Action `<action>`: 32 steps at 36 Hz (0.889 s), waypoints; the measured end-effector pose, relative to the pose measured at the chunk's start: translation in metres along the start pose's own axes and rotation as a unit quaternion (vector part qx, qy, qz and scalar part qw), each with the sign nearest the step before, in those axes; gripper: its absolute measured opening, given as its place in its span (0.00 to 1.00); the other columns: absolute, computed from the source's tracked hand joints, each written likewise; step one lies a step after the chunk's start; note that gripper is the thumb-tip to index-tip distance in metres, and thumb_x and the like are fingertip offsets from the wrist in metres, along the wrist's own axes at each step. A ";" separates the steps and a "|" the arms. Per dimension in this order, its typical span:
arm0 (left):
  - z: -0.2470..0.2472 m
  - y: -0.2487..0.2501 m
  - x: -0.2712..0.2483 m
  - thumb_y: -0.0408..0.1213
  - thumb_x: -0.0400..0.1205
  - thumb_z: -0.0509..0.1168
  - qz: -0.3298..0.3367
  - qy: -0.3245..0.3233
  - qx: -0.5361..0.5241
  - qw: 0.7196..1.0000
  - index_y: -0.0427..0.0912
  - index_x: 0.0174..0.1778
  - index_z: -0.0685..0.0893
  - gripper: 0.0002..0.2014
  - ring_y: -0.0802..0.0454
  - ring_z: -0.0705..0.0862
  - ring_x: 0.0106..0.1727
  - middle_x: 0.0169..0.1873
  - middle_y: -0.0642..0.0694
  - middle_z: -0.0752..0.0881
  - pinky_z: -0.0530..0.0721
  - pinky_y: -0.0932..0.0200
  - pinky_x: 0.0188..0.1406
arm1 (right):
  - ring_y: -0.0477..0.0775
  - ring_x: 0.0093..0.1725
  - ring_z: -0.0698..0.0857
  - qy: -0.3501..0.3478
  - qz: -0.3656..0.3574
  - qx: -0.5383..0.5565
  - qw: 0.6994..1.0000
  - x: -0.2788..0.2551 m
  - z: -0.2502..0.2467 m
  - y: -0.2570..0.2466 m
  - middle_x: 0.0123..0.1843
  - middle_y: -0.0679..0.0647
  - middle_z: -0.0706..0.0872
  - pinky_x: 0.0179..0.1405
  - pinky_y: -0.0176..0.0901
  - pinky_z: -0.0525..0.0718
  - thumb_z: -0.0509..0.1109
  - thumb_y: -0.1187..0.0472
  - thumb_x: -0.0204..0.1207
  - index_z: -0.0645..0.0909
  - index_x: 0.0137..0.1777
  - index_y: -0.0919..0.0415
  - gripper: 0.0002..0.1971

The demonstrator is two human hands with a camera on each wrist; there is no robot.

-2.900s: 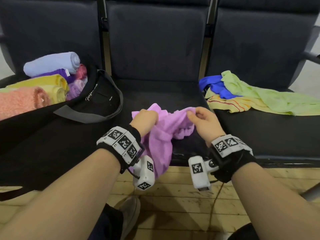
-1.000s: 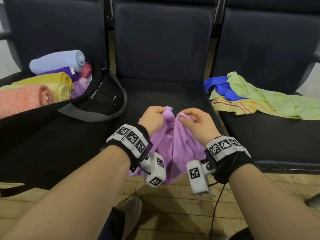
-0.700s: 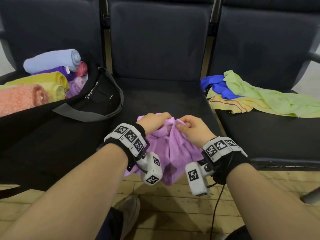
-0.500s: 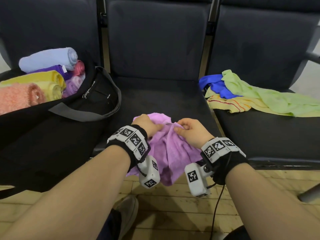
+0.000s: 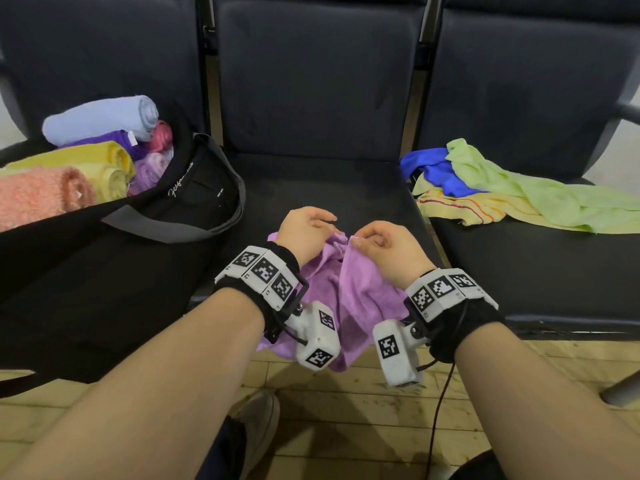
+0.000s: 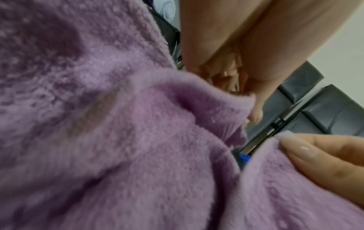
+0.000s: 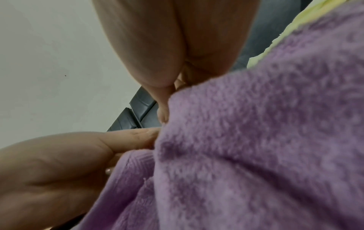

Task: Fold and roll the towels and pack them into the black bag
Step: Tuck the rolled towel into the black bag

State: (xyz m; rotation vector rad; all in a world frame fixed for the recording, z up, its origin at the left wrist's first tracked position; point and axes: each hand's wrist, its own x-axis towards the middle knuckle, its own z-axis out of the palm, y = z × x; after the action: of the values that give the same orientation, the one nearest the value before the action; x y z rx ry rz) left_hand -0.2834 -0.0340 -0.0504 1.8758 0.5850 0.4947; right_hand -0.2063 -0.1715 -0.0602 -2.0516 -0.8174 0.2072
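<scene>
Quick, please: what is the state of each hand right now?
Left hand: closed, pinching an edge of the purple towel.
Right hand: closed, pinching the same towel's edge.

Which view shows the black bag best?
Head view: the black bag lies open on the left seat, with rolled towels inside and its grey strap visible. Left wrist shows only a dark sliver of it past the purple towel. Right wrist shows none of it.
</scene>
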 end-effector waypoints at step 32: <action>-0.008 0.010 -0.006 0.40 0.82 0.69 0.076 -0.096 0.045 0.991 0.41 0.45 0.89 0.06 0.62 0.83 0.42 0.40 0.52 0.87 0.80 0.67 0.48 | 0.40 0.32 0.83 0.009 -0.053 0.020 0.998 -0.010 -0.008 -0.009 0.30 0.50 0.87 0.37 0.25 0.79 0.78 0.63 0.72 0.83 0.42 0.61 0.05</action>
State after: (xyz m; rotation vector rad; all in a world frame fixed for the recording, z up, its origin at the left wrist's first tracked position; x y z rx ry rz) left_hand -0.2909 -0.0347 -0.0389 2.0370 0.3428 0.3858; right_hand -0.2144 -0.1798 -0.0494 -1.9649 -0.9005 0.1439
